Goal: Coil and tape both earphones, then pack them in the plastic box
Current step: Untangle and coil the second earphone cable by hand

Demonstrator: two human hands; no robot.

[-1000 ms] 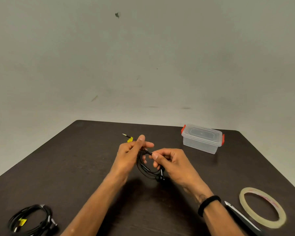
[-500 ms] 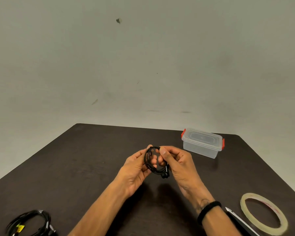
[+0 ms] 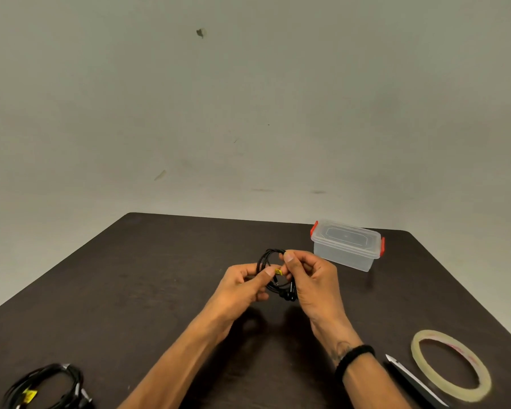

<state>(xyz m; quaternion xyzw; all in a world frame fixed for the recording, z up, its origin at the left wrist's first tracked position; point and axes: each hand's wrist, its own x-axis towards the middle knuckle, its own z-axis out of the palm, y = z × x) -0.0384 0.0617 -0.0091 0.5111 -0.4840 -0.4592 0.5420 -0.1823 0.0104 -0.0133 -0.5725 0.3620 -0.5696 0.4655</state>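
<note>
Above the middle of the dark table, both hands hold a black earphone [image 3: 266,258] wound into a small coil with a yellow tag. My left hand [image 3: 242,286] pinches the coil's left side near the tag. My right hand [image 3: 313,278] pinches its right side, with the earbuds hanging below the fingers. A second black earphone [image 3: 46,385] with a yellow tag lies coiled at the table's front left corner. The clear plastic box [image 3: 347,246], lid on and with red latches, stands at the back right.
A roll of clear tape [image 3: 452,364] lies flat at the front right. Next to it on its left lies a pair of scissors [image 3: 410,379]. The table [image 3: 130,290] ends at a plain wall behind.
The loose cable end with the yellow tag has been wound in, so the earphone is now a tighter coil. Both hands have lifted it slightly and turned it upright.
</note>
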